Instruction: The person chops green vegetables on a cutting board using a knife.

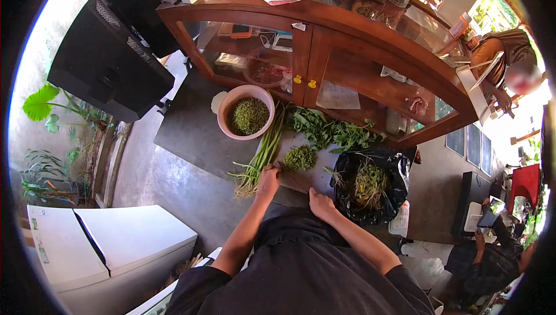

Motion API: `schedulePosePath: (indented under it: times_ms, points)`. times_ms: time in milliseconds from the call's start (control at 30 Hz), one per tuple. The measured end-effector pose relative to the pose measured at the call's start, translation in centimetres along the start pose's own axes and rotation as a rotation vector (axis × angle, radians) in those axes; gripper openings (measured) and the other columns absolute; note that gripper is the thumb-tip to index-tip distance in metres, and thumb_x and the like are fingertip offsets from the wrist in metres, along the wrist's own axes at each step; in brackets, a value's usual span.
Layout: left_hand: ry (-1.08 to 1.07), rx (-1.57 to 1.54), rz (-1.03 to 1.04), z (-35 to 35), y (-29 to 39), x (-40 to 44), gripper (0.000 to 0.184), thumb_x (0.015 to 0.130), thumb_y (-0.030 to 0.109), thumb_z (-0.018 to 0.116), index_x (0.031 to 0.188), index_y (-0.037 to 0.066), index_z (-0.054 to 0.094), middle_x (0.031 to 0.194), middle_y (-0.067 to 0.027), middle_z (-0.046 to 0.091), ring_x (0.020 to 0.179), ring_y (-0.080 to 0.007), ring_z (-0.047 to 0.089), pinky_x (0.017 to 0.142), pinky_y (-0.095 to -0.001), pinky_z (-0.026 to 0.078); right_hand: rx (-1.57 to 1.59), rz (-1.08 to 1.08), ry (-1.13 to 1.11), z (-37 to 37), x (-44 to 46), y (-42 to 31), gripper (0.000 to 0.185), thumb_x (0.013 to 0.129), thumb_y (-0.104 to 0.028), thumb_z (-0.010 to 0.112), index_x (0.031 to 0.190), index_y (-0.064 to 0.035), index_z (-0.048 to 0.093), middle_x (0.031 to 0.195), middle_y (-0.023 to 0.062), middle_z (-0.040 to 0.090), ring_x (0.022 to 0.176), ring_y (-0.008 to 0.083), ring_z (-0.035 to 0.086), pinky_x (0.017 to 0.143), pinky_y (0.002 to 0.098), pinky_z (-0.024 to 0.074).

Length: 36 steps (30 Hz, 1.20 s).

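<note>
The left hand [269, 181] and right hand [322, 205] are working apart, grips unclear; chopped greens [299, 158] are likely needing light handling.

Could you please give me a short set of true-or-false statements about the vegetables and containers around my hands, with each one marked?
1. The pink tub holds small green clusters. True.
2. The black plastic bag is left of the pink tub. False: it is to the right.
3. The left hand is nearer the long green stalks than the right hand is. True.
4. The leafy greens are inside the pink tub. False: they lie outside it, alongside the wooden cabinet.
5. The cabinet's knobs are blue. False: they are yellow.
</note>
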<state>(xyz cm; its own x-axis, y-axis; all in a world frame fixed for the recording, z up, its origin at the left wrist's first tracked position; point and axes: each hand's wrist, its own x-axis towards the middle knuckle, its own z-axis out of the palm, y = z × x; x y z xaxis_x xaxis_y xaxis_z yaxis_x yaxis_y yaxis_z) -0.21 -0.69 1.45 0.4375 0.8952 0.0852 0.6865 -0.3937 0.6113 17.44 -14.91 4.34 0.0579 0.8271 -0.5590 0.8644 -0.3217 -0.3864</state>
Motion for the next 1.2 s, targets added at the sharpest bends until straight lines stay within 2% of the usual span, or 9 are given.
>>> schedulePosePath:
  times_ms: [167,333,533,867,1067,1200]
  points:
    - [-0.003,0.003,0.045,0.3,-0.6,-0.3,0.021,0.072,-0.001,0.060,0.089,0.005,0.070,0.089,-0.0172,0.061,0.090,-0.0347,0.058,0.080,-0.0419,0.048,-0.017,-0.016,0.065,-0.5,-0.4,0.7,0.026,0.090,-0.014,0.034,0.112,-0.0003,0.038,0.091,0.0299,0.062,0.086,0.0454,0.061,0.076,0.0549,0.0479]
    - [0.001,0.001,0.009,0.0,-0.1,-0.4,0.024,0.073,-0.002,0.058,0.093,0.005,0.070,0.091,-0.0178,0.061,0.091,-0.0364,0.058,0.081,-0.0431,0.048,-0.072,-0.012,0.097,-0.9,-1.0,0.8,0.024,0.091,-0.017,0.041,0.106,0.0011,0.039,0.079,0.0262,0.063,0.075,0.0448,0.063,0.068,0.0536,0.0504]
    - [-0.015,-0.026,-0.059,0.3,-0.3,-0.1,0.021,0.073,0.000,0.058,0.091,0.002,0.069,0.094,-0.0197,0.063,0.089,-0.0369,0.060,0.079,-0.0428,0.049,-0.071,-0.052,0.081,-1.4,-1.8,-0.2,0.028,0.091,-0.021,0.045,0.106,0.0014,0.040,0.077,0.0239,0.064,0.076,0.0436,0.062,0.068,0.0532,0.0492]
    - [-0.016,-0.055,-0.020,1.3,-1.7,0.1,0.018,0.075,0.005,0.059,0.089,0.003,0.070,0.092,-0.0194,0.064,0.084,-0.0365,0.061,0.078,-0.0423,0.049,-0.077,-0.104,0.124,-3.5,-3.3,-1.2,0.025,0.089,-0.019,0.045,0.102,0.0033,0.045,0.080,0.0261,0.064,0.076,0.0431,0.063,0.069,0.0524,0.0494]
    - [-0.004,-0.041,-0.009,1.0,-1.6,0.2,0.017,0.076,0.006,0.059,0.090,0.003,0.070,0.092,-0.0194,0.064,0.084,-0.0363,0.062,0.078,-0.0424,0.049,-0.095,-0.037,0.039,-2.5,-2.0,-1.5,0.026,0.088,-0.015,0.041,0.105,0.0042,0.044,0.080,0.0277,0.063,0.076,0.0449,0.063,0.068,0.0523,0.0503]
    - [0.011,-0.030,-0.047,0.8,-0.8,0.2,0.017,0.077,0.007,0.059,0.089,0.003,0.070,0.091,-0.0197,0.064,0.084,-0.0365,0.062,0.077,-0.0428,0.049,-0.025,-0.028,0.050,1.3,0.6,0.1,0.033,0.090,-0.016,0.037,0.116,0.0028,0.040,0.088,0.0287,0.063,0.083,0.0462,0.062,0.073,0.0533,0.0496]
